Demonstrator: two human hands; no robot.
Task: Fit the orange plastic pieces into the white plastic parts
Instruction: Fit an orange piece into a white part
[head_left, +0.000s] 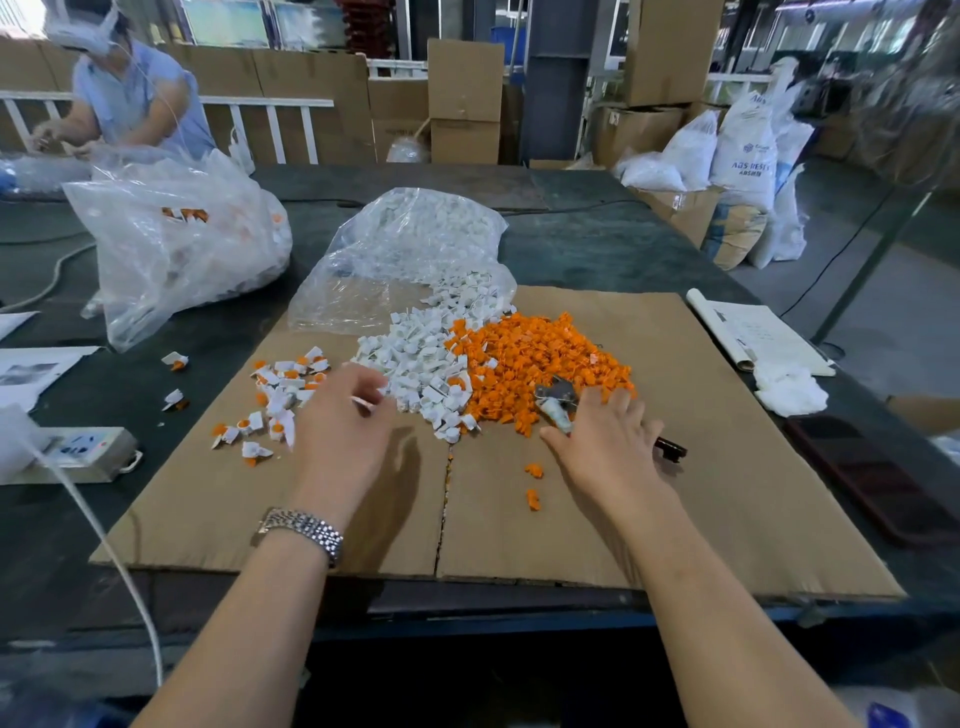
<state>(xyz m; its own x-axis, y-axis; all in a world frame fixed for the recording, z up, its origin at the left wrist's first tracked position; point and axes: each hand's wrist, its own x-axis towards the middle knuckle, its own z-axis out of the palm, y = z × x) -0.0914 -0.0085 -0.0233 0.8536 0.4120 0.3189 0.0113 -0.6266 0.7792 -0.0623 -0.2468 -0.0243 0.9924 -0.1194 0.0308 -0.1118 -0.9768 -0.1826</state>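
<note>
A heap of orange pieces (535, 358) lies on the cardboard sheet (675, 519), touching a heap of white parts (415, 358) on its left. Left of those are scattered white parts with orange pieces fitted in them (280, 395). My left hand (337, 431), with a metal watch on the wrist, hovers blurred between the fitted parts and the white heap. A small pale streak shows at its fingertips, and I cannot tell whether it holds anything. My right hand (608, 436) lies over a pair of pliers (558, 397), its fingers stretched to the edge of the orange heap.
A clear bag of white parts (415, 244) lies open behind the heaps. A bigger bag of fitted parts (176, 244) sits at the left, a power strip (83, 452) near the left edge. Papers (753, 338) and a white cloth (789, 389) lie at the right. Another person (130, 98) works at the far left.
</note>
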